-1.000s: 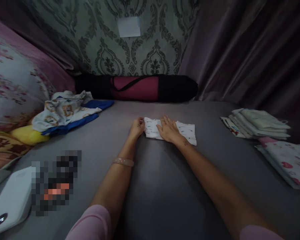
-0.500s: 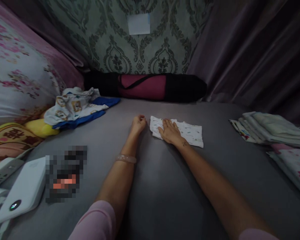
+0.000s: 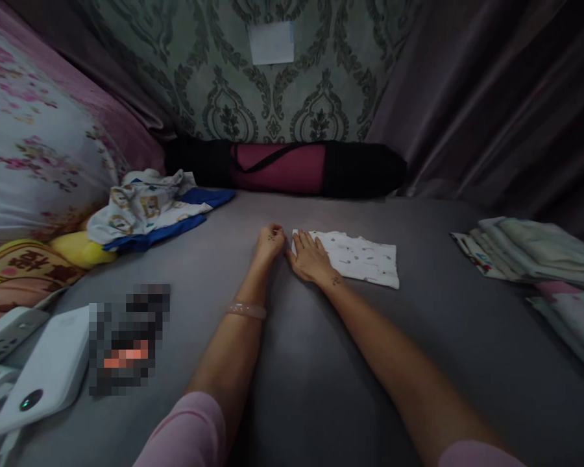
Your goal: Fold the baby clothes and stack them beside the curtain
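A folded white garment with small coloured prints [image 3: 365, 256] lies flat on the grey sheet. My right hand [image 3: 310, 256] rests palm down on its left end, fingers stretched out and slightly spread. Just left of the garment is my left hand [image 3: 271, 240], with its fingers curled in and nothing visible in them. A narrow gap separates it from the garment's edge.
Folded clothes [image 3: 530, 250] are stacked at the right. A rumpled white and blue garment [image 3: 148, 207] lies at the left, above a white power bank [image 3: 46, 366] and a power strip [image 3: 10, 334]. A long black and magenta bag [image 3: 277, 167] lies along the wall.
My right hand has slid left across the garment to its left end, uncovering the middle. My left hand has stayed in place, curled.
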`<action>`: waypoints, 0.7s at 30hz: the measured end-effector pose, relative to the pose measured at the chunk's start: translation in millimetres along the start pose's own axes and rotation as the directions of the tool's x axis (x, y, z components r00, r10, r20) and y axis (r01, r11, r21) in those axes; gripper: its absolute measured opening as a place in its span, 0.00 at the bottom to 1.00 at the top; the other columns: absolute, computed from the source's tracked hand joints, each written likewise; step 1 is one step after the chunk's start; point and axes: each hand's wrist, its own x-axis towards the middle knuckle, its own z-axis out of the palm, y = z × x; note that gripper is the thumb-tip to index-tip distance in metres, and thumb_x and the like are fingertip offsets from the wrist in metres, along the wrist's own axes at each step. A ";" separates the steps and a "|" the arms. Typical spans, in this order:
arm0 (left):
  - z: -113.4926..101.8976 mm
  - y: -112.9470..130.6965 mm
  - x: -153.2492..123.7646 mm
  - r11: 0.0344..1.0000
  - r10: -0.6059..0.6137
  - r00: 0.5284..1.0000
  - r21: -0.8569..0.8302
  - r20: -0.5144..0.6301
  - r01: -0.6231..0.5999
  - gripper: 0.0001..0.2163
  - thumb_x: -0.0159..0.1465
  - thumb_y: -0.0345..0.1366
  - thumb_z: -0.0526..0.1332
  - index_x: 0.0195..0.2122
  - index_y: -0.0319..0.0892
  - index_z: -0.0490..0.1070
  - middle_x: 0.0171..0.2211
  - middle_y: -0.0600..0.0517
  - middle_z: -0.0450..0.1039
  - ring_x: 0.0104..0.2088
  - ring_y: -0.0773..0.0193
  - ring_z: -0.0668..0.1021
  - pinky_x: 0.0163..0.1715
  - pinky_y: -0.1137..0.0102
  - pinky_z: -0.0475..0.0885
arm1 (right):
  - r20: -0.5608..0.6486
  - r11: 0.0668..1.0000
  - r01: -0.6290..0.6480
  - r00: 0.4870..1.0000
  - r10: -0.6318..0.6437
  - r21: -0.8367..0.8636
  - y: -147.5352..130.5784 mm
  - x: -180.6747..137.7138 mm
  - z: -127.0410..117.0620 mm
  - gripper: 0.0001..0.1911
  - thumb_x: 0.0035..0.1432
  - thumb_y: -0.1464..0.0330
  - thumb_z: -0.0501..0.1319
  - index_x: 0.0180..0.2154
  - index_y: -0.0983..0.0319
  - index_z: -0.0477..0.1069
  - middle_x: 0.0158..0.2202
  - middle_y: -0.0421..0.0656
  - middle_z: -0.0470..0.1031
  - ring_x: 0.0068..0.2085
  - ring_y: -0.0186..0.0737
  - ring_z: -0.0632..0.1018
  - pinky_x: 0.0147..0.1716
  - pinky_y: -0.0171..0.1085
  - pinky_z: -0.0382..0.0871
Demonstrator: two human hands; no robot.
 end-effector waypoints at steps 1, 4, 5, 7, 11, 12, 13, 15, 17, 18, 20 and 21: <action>-0.5 1.2 -1.1 1.000 0.003 1.000 0.019 -0.001 -0.003 0.12 0.65 0.33 0.53 0.46 0.37 0.72 0.37 0.42 0.78 0.37 0.61 0.79 0.38 0.70 0.71 | 0.008 1.000 0.001 1.000 -0.001 0.011 0.9 0.7 -1.6 0.35 0.67 0.57 0.40 0.67 0.72 0.46 0.70 0.52 0.43 0.69 0.48 0.45 0.65 0.49 0.36; -2.8 5.6 -5.1 0.996 0.047 0.999 0.080 -0.015 -0.045 0.13 0.65 0.33 0.53 0.46 0.37 0.72 0.38 0.42 0.78 0.38 0.61 0.79 0.40 0.69 0.70 | 0.052 0.995 0.035 0.998 -0.040 0.092 6.4 1.3 -11.1 0.34 0.68 0.57 0.38 0.67 0.71 0.47 0.70 0.52 0.44 0.69 0.47 0.47 0.65 0.48 0.38; -3.6 7.3 -6.5 0.993 0.068 0.997 0.097 -0.020 -0.065 0.13 0.65 0.33 0.53 0.46 0.37 0.72 0.38 0.42 0.78 0.39 0.61 0.79 0.41 0.69 0.70 | 0.054 0.991 0.048 0.997 -0.055 0.125 9.9 0.0 -15.3 0.34 0.68 0.57 0.37 0.67 0.71 0.47 0.69 0.52 0.45 0.69 0.46 0.48 0.65 0.47 0.39; -4.1 10.9 -8.9 0.986 0.116 0.993 0.127 -0.027 -0.111 0.13 0.65 0.33 0.53 0.47 0.37 0.72 0.40 0.42 0.78 0.41 0.60 0.79 0.42 0.68 0.70 | 0.014 0.986 0.053 0.998 -0.056 0.158 20.6 -5.9 -24.1 0.33 0.68 0.58 0.36 0.67 0.71 0.48 0.69 0.52 0.47 0.69 0.46 0.49 0.65 0.47 0.40; 7.3 19.3 -14.2 0.953 0.248 0.969 0.177 0.006 -0.245 0.14 0.65 0.32 0.52 0.49 0.38 0.72 0.45 0.43 0.77 0.46 0.58 0.77 0.47 0.66 0.70 | -0.074 0.997 -0.042 0.996 0.047 0.067 54.4 -28.1 -36.0 0.32 0.67 0.61 0.40 0.66 0.73 0.50 0.68 0.55 0.49 0.68 0.49 0.50 0.65 0.49 0.40; 13.5 21.7 -16.8 0.937 0.296 0.955 0.184 0.032 -0.297 0.15 0.65 0.32 0.52 0.50 0.38 0.72 0.47 0.42 0.76 0.48 0.58 0.77 0.49 0.66 0.69 | -0.083 0.996 -0.077 0.993 0.080 0.038 63.8 -34.1 -37.1 0.31 0.67 0.62 0.41 0.66 0.73 0.50 0.68 0.56 0.50 0.68 0.50 0.51 0.65 0.50 0.40; 20.7 24.1 -20.3 0.912 0.357 0.931 0.188 0.070 -0.364 0.15 0.66 0.32 0.51 0.51 0.38 0.71 0.49 0.42 0.75 0.50 0.59 0.76 0.51 0.66 0.68 | -0.096 0.993 -0.113 0.989 0.114 0.012 72.8 -39.8 -37.7 0.31 0.67 0.63 0.41 0.65 0.73 0.50 0.68 0.56 0.50 0.68 0.50 0.51 0.65 0.50 0.40; 35.3 28.9 -30.4 0.823 0.502 0.848 0.207 0.170 -0.529 0.17 0.67 0.32 0.51 0.55 0.39 0.68 0.55 0.43 0.71 0.56 0.59 0.72 0.57 0.64 0.64 | -0.129 0.985 -0.171 0.978 0.166 -0.026 88.8 -49.9 -38.4 0.30 0.68 0.63 0.40 0.65 0.72 0.51 0.67 0.55 0.51 0.68 0.51 0.50 0.65 0.52 0.40; 45.6 32.5 -42.5 0.714 0.588 0.765 0.276 0.264 -0.644 0.18 0.68 0.34 0.51 0.57 0.41 0.65 0.60 0.43 0.66 0.61 0.57 0.66 0.61 0.60 0.58 | -0.168 0.971 -0.236 0.960 0.225 -0.046 101.9 -58.4 -40.3 0.30 0.68 0.63 0.41 0.65 0.72 0.52 0.67 0.56 0.53 0.67 0.51 0.52 0.64 0.52 0.42; 47.6 33.6 -47.9 0.680 0.585 0.758 0.335 0.289 -0.652 0.18 0.68 0.35 0.51 0.58 0.40 0.64 0.61 0.42 0.63 0.62 0.54 0.63 0.62 0.57 0.56 | -0.191 0.957 -0.285 0.943 0.271 -0.050 107.8 -62.4 -42.3 0.29 0.67 0.63 0.43 0.64 0.72 0.53 0.66 0.57 0.54 0.67 0.52 0.54 0.64 0.51 0.44; 44.5 34.2 -55.0 0.682 0.499 0.829 0.475 0.252 -0.556 0.19 0.67 0.36 0.53 0.59 0.37 0.62 0.61 0.37 0.61 0.62 0.50 0.63 0.60 0.56 0.57 | -0.233 0.905 -0.425 0.883 0.407 -0.028 119.1 -70.7 -48.5 0.29 0.65 0.63 0.47 0.62 0.74 0.56 0.63 0.61 0.58 0.64 0.55 0.60 0.60 0.50 0.52; 39.9 33.9 -55.8 0.705 0.438 0.878 0.531 0.194 -0.470 0.20 0.66 0.37 0.53 0.58 0.35 0.62 0.60 0.35 0.62 0.61 0.49 0.65 0.59 0.57 0.60 | -0.246 0.862 -0.507 0.836 0.492 0.002 124.7 -75.0 -52.4 0.29 0.64 0.63 0.48 0.60 0.74 0.59 0.60 0.62 0.62 0.61 0.56 0.64 0.58 0.49 0.57</action>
